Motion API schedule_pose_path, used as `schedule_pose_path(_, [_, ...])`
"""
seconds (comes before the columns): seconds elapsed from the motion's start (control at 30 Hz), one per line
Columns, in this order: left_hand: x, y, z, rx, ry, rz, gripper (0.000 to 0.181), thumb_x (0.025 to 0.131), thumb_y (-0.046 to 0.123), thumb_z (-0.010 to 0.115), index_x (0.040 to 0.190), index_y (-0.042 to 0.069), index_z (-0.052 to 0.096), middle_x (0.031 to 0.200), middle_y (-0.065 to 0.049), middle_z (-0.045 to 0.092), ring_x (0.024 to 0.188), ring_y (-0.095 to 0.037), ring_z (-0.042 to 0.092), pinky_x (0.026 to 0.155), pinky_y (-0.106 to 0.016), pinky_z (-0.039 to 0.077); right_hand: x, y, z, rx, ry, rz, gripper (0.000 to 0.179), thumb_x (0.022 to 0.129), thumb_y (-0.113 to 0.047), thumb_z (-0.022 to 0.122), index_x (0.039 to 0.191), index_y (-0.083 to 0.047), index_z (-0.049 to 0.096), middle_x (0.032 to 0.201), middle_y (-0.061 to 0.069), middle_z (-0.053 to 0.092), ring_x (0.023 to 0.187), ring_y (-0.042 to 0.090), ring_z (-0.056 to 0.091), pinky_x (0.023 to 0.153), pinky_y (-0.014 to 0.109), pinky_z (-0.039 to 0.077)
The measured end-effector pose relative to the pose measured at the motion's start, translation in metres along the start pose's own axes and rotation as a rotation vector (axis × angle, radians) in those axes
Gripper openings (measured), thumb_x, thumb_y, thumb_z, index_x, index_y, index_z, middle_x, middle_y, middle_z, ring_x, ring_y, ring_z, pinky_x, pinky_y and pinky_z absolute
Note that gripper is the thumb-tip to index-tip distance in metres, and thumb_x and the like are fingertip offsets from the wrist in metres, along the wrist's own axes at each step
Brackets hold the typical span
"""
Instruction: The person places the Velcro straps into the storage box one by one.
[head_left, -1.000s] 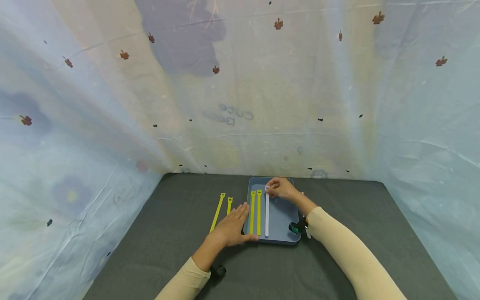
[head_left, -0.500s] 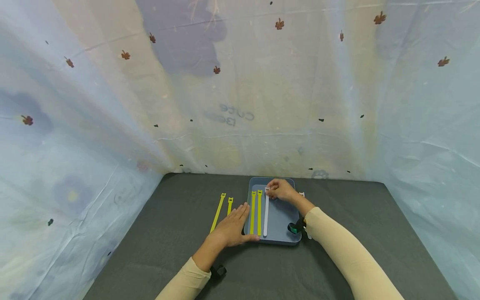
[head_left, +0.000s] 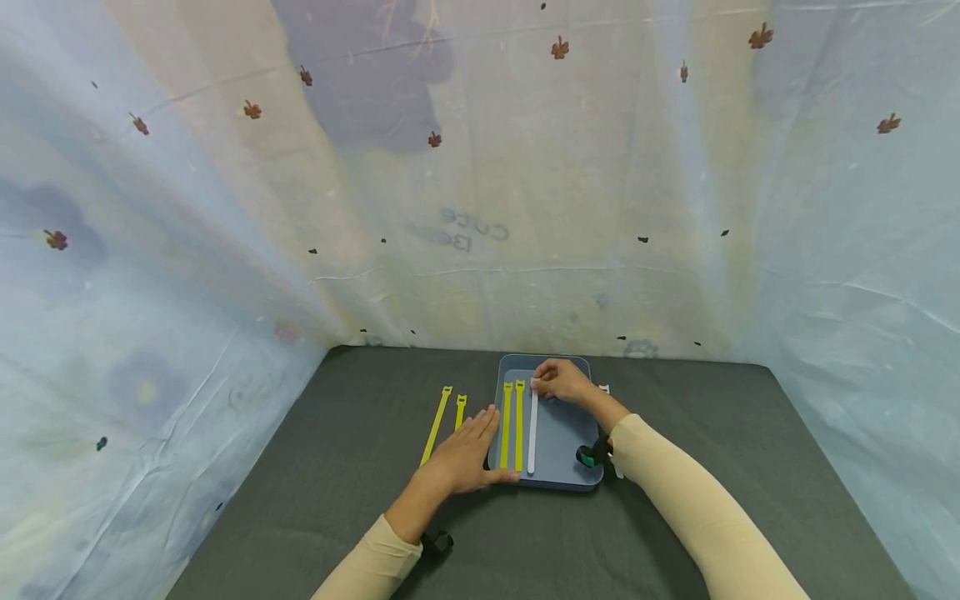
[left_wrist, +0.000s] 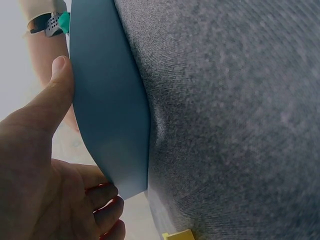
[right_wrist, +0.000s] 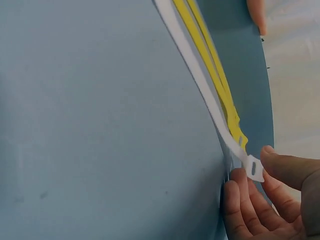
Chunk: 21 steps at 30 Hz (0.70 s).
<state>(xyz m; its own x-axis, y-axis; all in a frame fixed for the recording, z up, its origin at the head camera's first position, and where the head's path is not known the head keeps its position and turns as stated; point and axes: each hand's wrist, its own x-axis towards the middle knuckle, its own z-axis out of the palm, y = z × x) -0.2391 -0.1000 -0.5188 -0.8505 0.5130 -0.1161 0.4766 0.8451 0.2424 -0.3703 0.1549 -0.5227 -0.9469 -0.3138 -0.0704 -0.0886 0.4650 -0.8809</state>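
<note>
My right hand (head_left: 562,379) pinches the slotted head of a white hook-and-loop cable tie (head_left: 532,433) near the far end of a blue-grey tray (head_left: 566,446). In the right wrist view, thumb and fingers meet around that white head (right_wrist: 254,168), and the strap trails off along the tray floor. Left of it, two yellow cable ties (head_left: 519,429) lie side by side, lengthwise in the tray. My left hand (head_left: 465,454) rests against the tray's near left corner, fingers extended along the left side and thumb along the front wall (left_wrist: 107,95).
Two more yellow cable ties (head_left: 437,425) lie on the dark grey cloth left of the tray, partly behind the left hand. A white slotted end (head_left: 604,388) shows past the tray's right side, mostly hidden by the right arm. Patterned curtains (head_left: 480,308) enclose the table.
The right hand has shifted slightly toward the near side with the white cable tie, whose tail has swung a little left toward the yellow ones. The left hand has stayed in place.
</note>
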Motion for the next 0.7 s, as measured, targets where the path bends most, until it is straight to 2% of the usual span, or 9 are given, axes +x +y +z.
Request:
schedule_pose_path(0.23, [0.001, -0.001, 0.001, -0.002, -0.002, -0.002, 0.118, 0.094, 0.078, 0.063, 0.172, 0.002, 0.017, 0.180, -0.014, 0.014, 0.166, -0.029, 0.016, 0.135, -0.044, 0.018, -0.005, -0.003, -0.003, 0.011, 0.002, -0.017, 0.033, 0.106, -0.006, 0.069, 0.131, 0.013, 0.061, 0.117, 0.025, 0.069, 0.106, 0.044, 0.073, 0.089, 0.048, 0.065])
schedule_pose_path(0.5, [-0.001, -0.001, 0.000, -0.005, -0.001, 0.005, 0.118, 0.094, 0.077, 0.063, 0.171, 0.001, 0.017, 0.179, -0.015, 0.015, 0.166, -0.030, 0.017, 0.135, -0.044, 0.019, -0.014, -0.008, -0.016, -0.034, 0.010, -0.044, 0.034, 0.107, -0.011, 0.068, 0.132, 0.011, 0.063, 0.118, 0.024, 0.069, 0.106, 0.046, 0.072, 0.091, 0.053, 0.063])
schedule_pose_path(0.7, [0.000, -0.002, 0.000, -0.009, 0.006, 0.012, 0.118, 0.094, 0.077, 0.063, 0.171, 0.001, 0.018, 0.179, -0.016, 0.016, 0.165, -0.030, 0.018, 0.134, -0.045, 0.020, -0.026, -0.015, -0.026, 0.003, 0.000, -0.071, 0.036, 0.108, -0.012, 0.066, 0.136, 0.012, 0.060, 0.124, 0.027, 0.068, 0.116, 0.051, 0.067, 0.099, 0.060, 0.059])
